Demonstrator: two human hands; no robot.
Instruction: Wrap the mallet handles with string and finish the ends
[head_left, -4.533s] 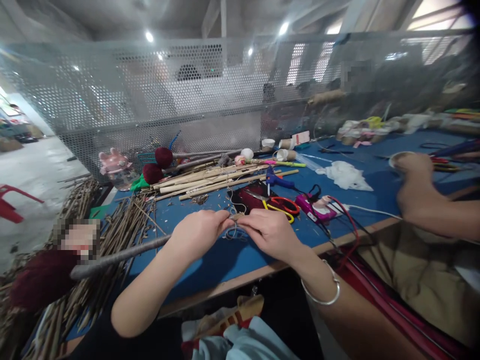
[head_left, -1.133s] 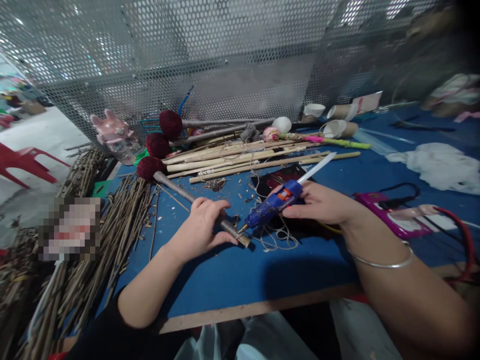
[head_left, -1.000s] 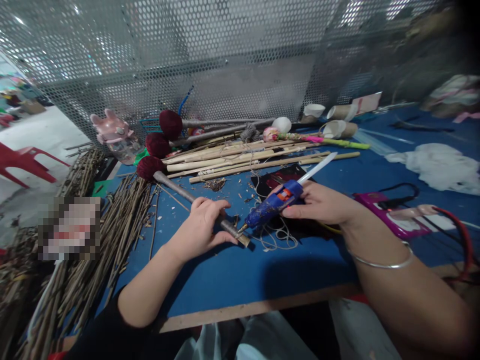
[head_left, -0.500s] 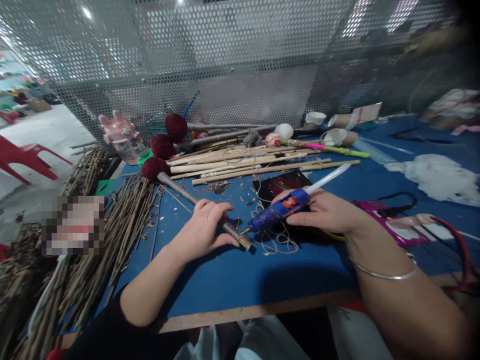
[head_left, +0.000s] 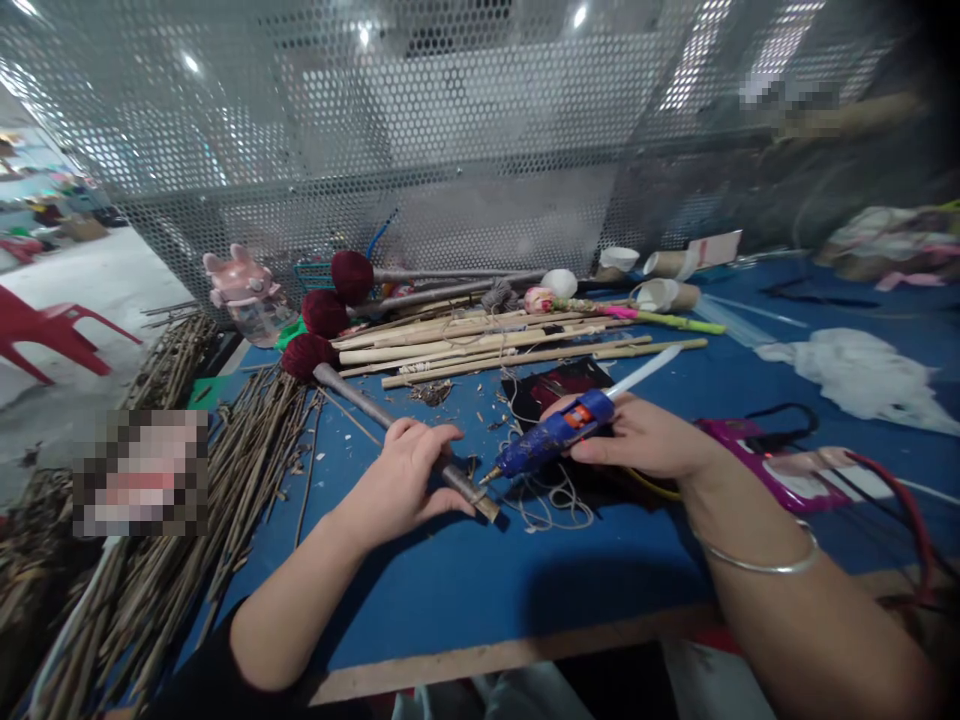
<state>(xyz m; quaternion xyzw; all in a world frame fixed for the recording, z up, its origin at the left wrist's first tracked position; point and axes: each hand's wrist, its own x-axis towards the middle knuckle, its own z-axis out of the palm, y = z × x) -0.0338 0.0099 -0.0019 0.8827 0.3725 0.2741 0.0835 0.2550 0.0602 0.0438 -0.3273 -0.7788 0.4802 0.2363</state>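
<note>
My left hand (head_left: 416, 475) is closed around a grey-wrapped stick (head_left: 352, 398) near its bare, cut lower end. A dark red ball (head_left: 307, 357) tops the stick's far end. In my right hand (head_left: 645, 435) is a blue hot glue gun (head_left: 555, 432) with orange on its body, a clear glue stick (head_left: 652, 367) poking out of its back. The gun's nozzle points at the stick's lower end, touching it or very near. Thin string (head_left: 559, 500) lies in loops under the gun, beside dark cloth (head_left: 536, 390).
Two similar red-ball sticks (head_left: 352, 277) and several pale sticks (head_left: 450, 345) lie at the back. Thin twigs (head_left: 232, 490) are heaped at left, near a pink bottle (head_left: 244, 290). At right are a magenta device (head_left: 810, 492) with cables and a white plastic bag (head_left: 855, 375). Perforated metal panels (head_left: 480, 190) stand behind.
The camera view has tilted up a little, so most things sit lower in the picture. Both hands keep their holds, and the nozzle stays by the stick's end.
</note>
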